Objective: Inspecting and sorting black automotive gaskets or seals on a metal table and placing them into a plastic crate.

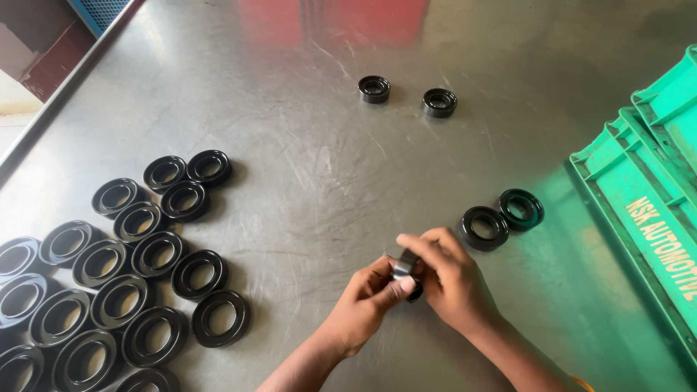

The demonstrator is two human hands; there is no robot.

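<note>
The left hand (367,301) and the right hand (451,279) are meeting low in the middle of the view, both closing their fingers around one small black ring (408,272) with a dull metal band showing on its side. Most of that ring is hiding behind the fingers, so its full shape is hard to make out. It is being held just above the tabletop (312,167), a brushed steel sheet covered in fine swirling scratches and reflecting a red patch at the far edge.

Just to the right of the hands and slightly farther away, two round black rubber rings (501,219) are lying flat, touching each other. Far across the tabletop, two smaller, thicker black rings (406,96) are sitting near each other but apart. To the left, a large cluster of flat black rings (131,268) with smooth raised lips is crowding together, many touching; the nearest and leftmost ones are running out of the view.

At the right, a green plastic crate (639,210) with ribbed walls is being cut off by the frame. A wide bare stretch of steel is lying open between the cluster, the hands and the far pair. The tabletop's left rim is running diagonally at far left.
</note>
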